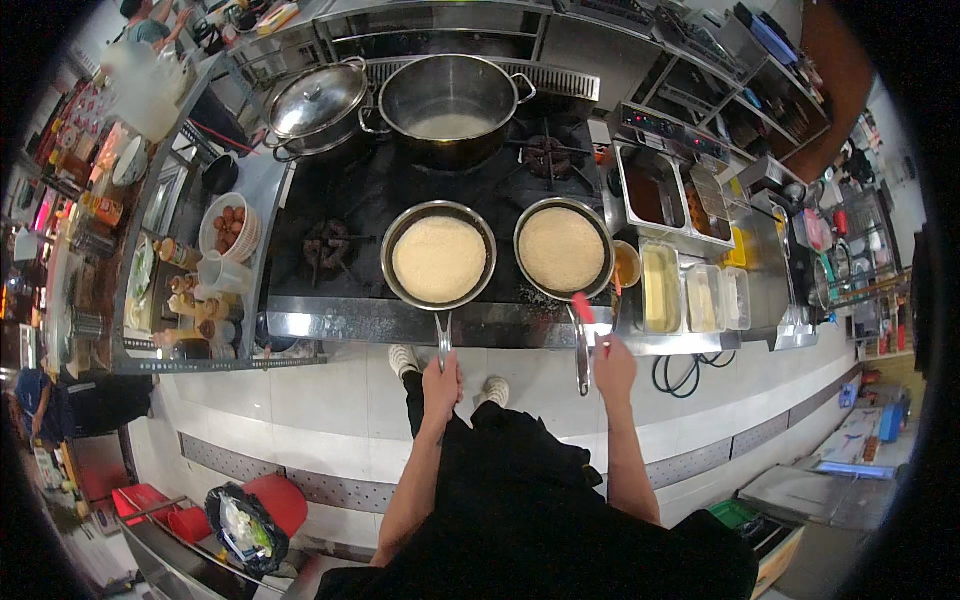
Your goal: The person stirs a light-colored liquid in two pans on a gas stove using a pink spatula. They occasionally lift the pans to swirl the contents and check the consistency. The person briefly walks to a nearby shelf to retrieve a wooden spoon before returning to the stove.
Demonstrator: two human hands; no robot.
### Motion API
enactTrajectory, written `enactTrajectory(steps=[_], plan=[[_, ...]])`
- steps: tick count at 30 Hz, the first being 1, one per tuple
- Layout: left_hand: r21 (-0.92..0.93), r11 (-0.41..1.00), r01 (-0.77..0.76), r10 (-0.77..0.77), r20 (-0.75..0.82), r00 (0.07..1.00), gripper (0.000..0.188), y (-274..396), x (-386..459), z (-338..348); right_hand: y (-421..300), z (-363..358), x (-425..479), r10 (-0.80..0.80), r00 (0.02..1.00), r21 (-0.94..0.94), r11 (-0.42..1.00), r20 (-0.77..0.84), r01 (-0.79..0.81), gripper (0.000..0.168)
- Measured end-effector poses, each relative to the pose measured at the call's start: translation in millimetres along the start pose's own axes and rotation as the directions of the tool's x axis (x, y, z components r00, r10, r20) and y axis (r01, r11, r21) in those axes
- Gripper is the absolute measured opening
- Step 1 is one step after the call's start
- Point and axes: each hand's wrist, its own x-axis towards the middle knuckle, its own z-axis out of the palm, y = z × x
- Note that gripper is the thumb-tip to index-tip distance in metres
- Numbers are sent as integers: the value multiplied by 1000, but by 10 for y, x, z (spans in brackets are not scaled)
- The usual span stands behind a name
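Note:
My left hand grips the metal handle of a frying pan on the stove. A pale, round pancake-like layer covers most of that pan's bottom. To the right, a second frying pan holds a similar layer, slightly browner and speckled; its handle points toward me, untouched. My right hand is closed around a tool with a red head, blurred, perhaps a spatula or brush. That red head is over the near rim of the right pan, where its handle begins.
Behind stand a large open pot and a lidded pot. On the right are a fryer, a cup of orange-brown liquid and a tub of yellow stuff. A basket of eggs stands left. Another person is far left.

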Motion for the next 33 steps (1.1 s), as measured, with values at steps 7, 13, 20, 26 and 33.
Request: enactTrajectory(steps=[7, 13, 20, 26, 33], plan=[[27, 1000, 15, -15, 20, 1000, 37, 77, 155, -178, -1388, 134, 1245, -657, 753, -8, 753, 47, 658, 20], [38, 999, 19, -19, 8, 1000, 38, 84, 172, -168, -2390, 1026, 2489, -922, 355, -301, 298, 154, 906, 14], [181, 983, -28, 49, -112, 993, 45, 46, 161, -115, -2615, 1204, 2592, -862, 300, -424, 112, 408, 899, 16], [194, 978, -74, 100, -130, 987, 46, -97, 212, -127, -2163, 885, 1929, -742, 509, -440, 317, 436, 840, 17], [122, 992, -26, 31, -39, 999, 38, -130, 231, -138, -2144, 947, 1282, -607, 651, -242, 619, 456, 747, 12]])
